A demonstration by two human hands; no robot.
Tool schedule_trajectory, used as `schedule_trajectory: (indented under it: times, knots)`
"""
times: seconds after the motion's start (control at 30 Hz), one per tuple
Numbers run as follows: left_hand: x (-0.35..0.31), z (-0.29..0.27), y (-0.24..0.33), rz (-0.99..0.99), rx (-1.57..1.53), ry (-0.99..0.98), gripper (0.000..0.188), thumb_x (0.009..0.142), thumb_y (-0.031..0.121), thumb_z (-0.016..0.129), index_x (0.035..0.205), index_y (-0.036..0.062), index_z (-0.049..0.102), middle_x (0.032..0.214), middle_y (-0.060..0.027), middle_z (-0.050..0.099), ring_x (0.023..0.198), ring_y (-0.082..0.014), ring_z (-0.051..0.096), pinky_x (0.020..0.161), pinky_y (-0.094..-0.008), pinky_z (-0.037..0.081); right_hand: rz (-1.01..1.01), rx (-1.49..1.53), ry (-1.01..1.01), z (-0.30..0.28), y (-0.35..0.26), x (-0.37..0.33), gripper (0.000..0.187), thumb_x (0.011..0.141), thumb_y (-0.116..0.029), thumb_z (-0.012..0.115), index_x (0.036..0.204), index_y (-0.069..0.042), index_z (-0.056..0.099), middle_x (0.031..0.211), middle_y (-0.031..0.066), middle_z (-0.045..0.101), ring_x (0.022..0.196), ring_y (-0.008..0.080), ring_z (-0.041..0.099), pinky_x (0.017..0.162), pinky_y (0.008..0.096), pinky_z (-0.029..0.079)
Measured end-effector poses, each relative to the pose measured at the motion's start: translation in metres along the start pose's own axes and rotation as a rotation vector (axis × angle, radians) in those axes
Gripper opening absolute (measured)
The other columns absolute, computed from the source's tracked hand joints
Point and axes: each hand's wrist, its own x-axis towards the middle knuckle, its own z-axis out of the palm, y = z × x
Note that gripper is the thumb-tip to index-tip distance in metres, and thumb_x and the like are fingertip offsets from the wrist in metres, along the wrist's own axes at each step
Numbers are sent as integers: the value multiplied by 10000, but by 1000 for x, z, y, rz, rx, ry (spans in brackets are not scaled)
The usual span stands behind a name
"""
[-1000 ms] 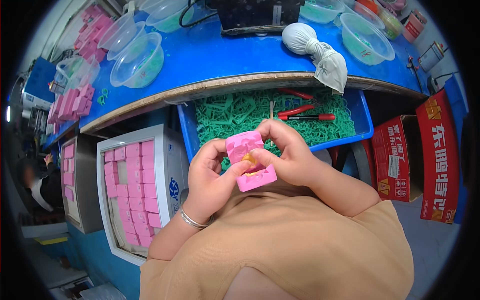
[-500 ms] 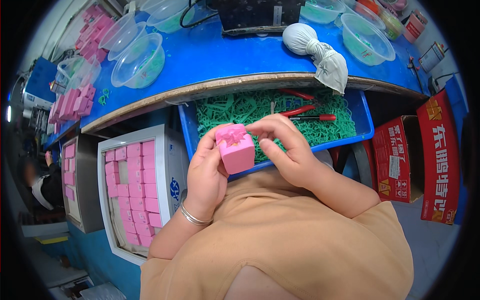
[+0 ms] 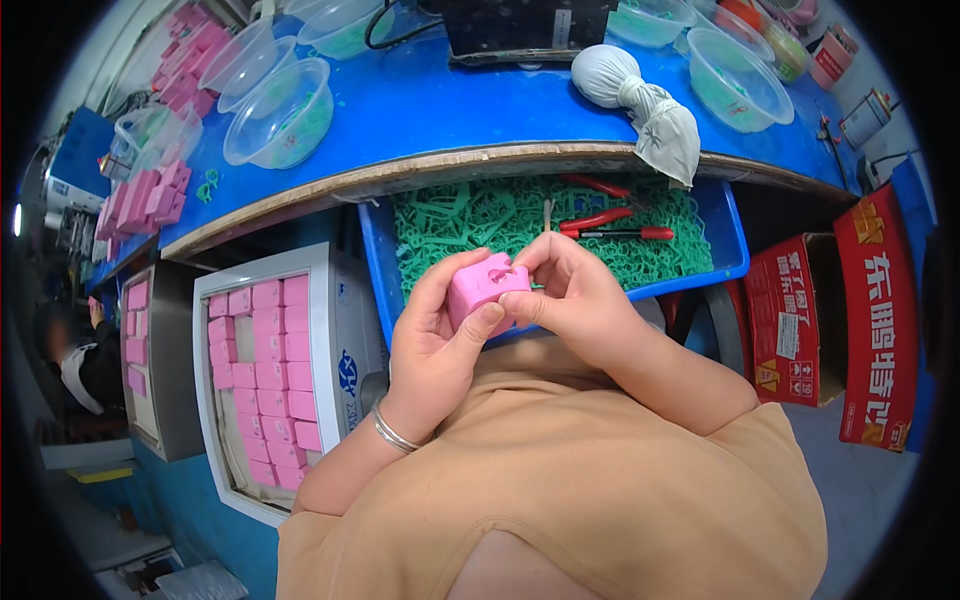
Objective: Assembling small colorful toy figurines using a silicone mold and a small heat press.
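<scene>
Between my two hands is a pink rubber mold block (image 3: 474, 287), held over the near edge of a blue bin. My left hand (image 3: 437, 335) wraps around its left side, with the thumb across the near face. My right hand (image 3: 578, 298) pinches its right edge with thumb and fingers. A small notch or hollow shows in the upper face; the underside is hidden by my fingers. Green branching scraps (image 3: 450, 232) fill the blue bin (image 3: 738, 268). On them lie red-handled pliers (image 3: 598, 218) and a slim tool with black and red parts (image 3: 640, 233).
Left of me, a white-framed tray (image 3: 208, 405) holds rows of pink blocks. The blue table (image 3: 420, 110) carries clear bowls (image 3: 280, 112), a tied white cloth bundle (image 3: 640, 100) and a dark box (image 3: 525, 30). Red cartons (image 3: 870, 320) stand at right. Another person (image 3: 85, 365) sits far left.
The block has turned, so the jagged cavity seen before no longer faces up. My right hand has moved from loosely beside the block to gripping its right edge.
</scene>
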Motion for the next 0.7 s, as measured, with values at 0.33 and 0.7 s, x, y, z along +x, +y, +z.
schedule_trajectory:
  times: [0.33, 0.7]
  knots:
    - [-1, -10, 2, -25, 27, 1, 401, 810, -10, 607, 1191, 10, 483, 1095, -67, 465, 1031, -147, 487, 894, -290, 434, -20, -232, 10, -10, 8, 6, 335, 781, -104, 687, 1039, -12, 496, 1038, 76, 537, 972, 138, 514, 786, 282, 446]
    - [-4, 1, 13, -156, -176, -106, 681, 720, 5, 688, 1321, 41, 368, 1272, -105, 364, 1133, -182, 431, 884, -302, 441, 176, 460, -176, -6, 11, 14, 401, 911, -279, 525, 1211, -20, 462, 1179, 94, 501, 1057, 180, 504, 922, 329, 398]
